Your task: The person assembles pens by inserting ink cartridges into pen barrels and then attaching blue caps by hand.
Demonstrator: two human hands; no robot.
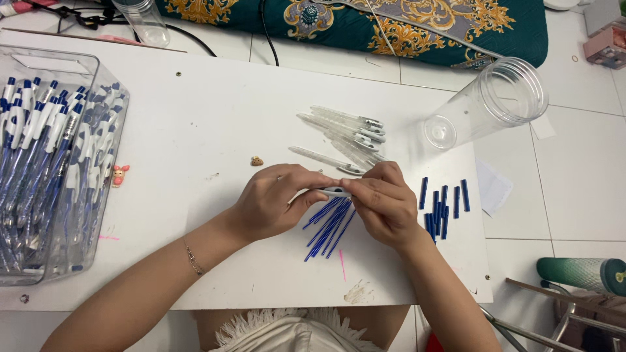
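At frame centre, left hand (270, 202) and right hand (385, 202) both pinch one white pen part (336, 192). Blue refills (329, 228) lie just beneath; clear barrels (345, 133) lie above.

Both hands' fingers hide most of the pen part (336, 192); bin (98, 72) cut off at left edge.

Your one head camera looks steeply down, close above the white board (215, 117), the far floor just visible.
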